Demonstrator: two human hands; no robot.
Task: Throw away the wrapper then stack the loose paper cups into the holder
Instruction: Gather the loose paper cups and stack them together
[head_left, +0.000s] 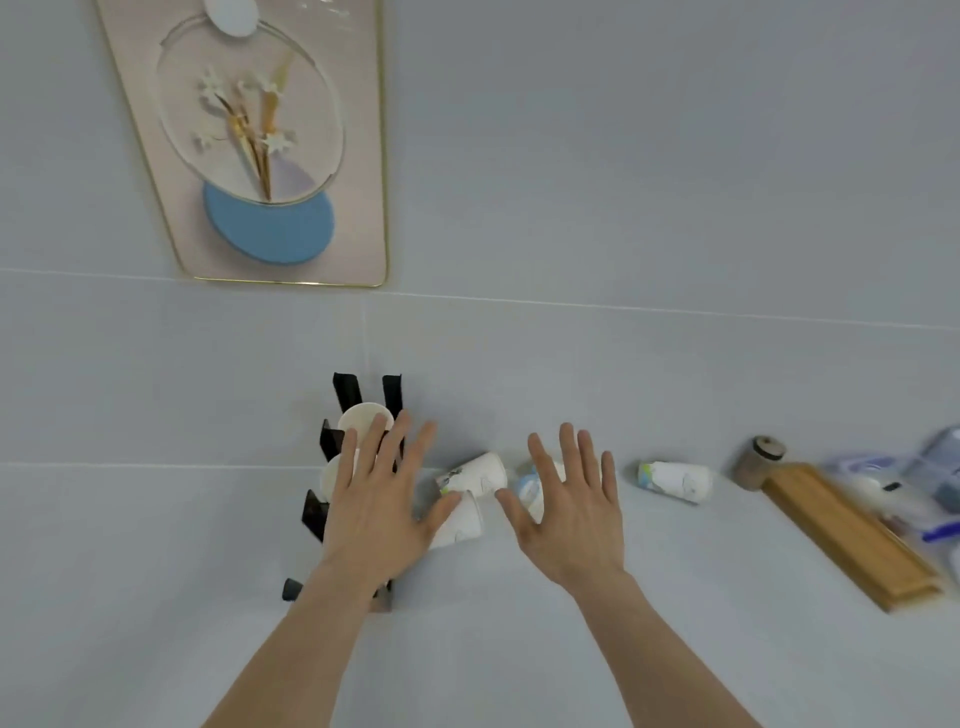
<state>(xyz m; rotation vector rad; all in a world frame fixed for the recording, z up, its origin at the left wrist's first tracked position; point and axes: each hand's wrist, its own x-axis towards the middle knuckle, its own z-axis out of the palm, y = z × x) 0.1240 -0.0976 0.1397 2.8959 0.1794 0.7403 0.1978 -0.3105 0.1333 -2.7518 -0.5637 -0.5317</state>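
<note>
**Both hands spread flat above the loose cups, nothing held**

The left hand (376, 499) hangs palm down with its fingers fanned wide, holding nothing; its fingertips overlap the black holder (343, 415) in the view, and its thumb tip lies against or just over the nearest loose cup (460, 522), though actual contact cannot be told; the right hand (569, 506) is likewise flat and splayed wide, empty, its thumb reaching toward the gap between the cups, its palm and fingers covering most of a blue-printed cup (530, 486) beneath it.

Between the two hands lie two white paper cups on their sides on the pale grey surface (519, 649); the nearest one has its long axis running from the left thumb down and to the right; the upper cup (475, 475) lies across it, with its long axis running roughly left to right, tilted slightly upward to the right; the two touch or nearly touch; which end of either is the mouth is hard to tell.

In the holder, behind the left fingers, one cup mouth (366, 418) faces up toward the camera, and a second rim (331, 478) shows lower at the left edge of the hand.

Well to the right of the right hand a fourth loose cup (675, 480) lies on its side, long axis left to right, coloured print at its left end; beyond it stand a small round jar (758, 460) and a long wooden tray (852, 535), with blurred blue-and-white packaging (914, 493) at the frame's edge; a framed floral picture (260, 140) hangs on the wall above the holder.
</note>
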